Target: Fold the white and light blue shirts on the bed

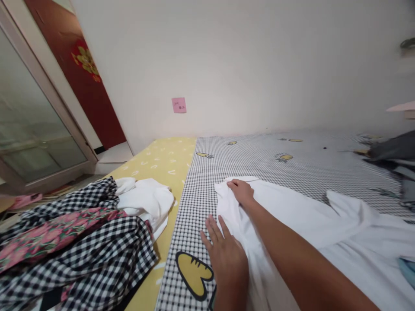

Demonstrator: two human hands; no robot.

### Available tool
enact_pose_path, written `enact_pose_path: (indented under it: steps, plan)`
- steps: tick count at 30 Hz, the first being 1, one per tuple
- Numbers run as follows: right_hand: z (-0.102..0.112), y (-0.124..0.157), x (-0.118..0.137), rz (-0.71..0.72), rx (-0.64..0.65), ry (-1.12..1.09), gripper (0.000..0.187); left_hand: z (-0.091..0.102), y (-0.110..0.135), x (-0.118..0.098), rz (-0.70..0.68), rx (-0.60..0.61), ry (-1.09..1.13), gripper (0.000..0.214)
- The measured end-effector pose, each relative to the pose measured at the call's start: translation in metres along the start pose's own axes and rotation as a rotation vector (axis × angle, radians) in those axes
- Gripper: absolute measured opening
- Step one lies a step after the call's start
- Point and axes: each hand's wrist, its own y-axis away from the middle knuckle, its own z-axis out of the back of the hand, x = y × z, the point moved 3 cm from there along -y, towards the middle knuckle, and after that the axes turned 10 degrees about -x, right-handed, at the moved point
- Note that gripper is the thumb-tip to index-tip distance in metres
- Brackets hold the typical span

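A white garment [292, 207] lies spread across the checked bed sheet [201, 194], running from the middle toward the right edge, with some creases. My right hand [241, 192] reaches to its far left corner, fingers closed on the cloth there. Nearer to me, my left hand [227, 255] rests flat with fingers spread, partly on the sheet and against the garment's left edge. The garment's near part runs out of view at the bottom, so its exact kind is unclear.
To the left, a pile of black-and-white checked cloth [106, 246] and floral cloth [55, 237] lies beside a white cloth [149, 203] on the yellow sheet [165, 160]. Dark folded clothes [394, 149] sit at the right. A wall [246, 65] with a pink note [179, 105] stands behind.
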Motion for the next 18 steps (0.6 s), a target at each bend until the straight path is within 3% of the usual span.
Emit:
enact_pose_path:
  steps: [3, 8, 12, 13, 15, 18]
  plan:
    - [-0.010, 0.006, 0.003, 0.031, -0.076, 0.065, 0.022, 0.001, 0.000, 0.002, -0.044, -0.034, -0.026, 0.069]
    - [0.006, 0.016, 0.028, 0.083, -0.233, 0.077, 0.048, -0.007, 0.000, 0.008, -0.130, 0.034, -0.032, 0.075]
    - [0.022, 0.047, 0.040, 0.234, -0.300, 0.078, 0.052, -0.005, -0.005, 0.007, -0.138, 0.126, -0.062, 0.061]
    - [0.019, 0.056, 0.040, 0.275, -0.254, 0.060, 0.050, -0.004, -0.006, 0.006, -0.141, 0.145, -0.079, 0.058]
    - [0.005, 0.070, 0.037, 0.310, -0.047, -0.036, 0.046, 0.001, -0.009, 0.004, -0.144, 0.164, -0.127, 0.054]
    - [-0.008, 0.071, 0.026, 0.245, 0.240, -0.185, 0.047, 0.006, -0.012, 0.001, -0.143, 0.161, -0.193, 0.054]
